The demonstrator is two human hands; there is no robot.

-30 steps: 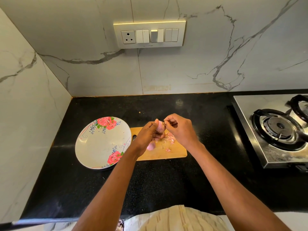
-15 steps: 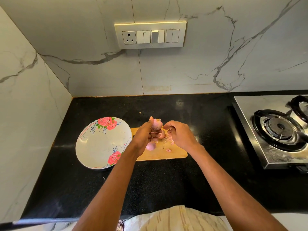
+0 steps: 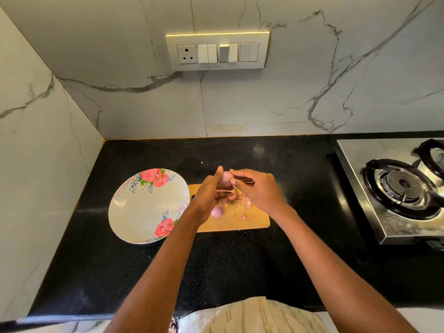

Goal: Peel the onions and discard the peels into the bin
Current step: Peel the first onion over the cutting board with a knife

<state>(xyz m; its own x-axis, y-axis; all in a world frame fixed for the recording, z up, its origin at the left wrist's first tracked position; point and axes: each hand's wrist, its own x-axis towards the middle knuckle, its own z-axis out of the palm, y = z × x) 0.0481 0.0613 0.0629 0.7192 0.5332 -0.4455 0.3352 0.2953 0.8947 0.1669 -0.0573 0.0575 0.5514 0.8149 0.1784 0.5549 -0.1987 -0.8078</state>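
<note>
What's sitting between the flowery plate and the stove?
In the head view: the cutting board with onions and peels, both hands above it, then bare black counter.

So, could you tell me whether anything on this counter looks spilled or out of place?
Only minor mess: loose onion peel scraps lie scattered on the wooden cutting board beside the hands, not binned yet. A small crumb sits on the black countertop behind them.

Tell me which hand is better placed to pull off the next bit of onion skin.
Probably the right hand: its fingers already pinch at the onion, which the left hand grips.
</note>
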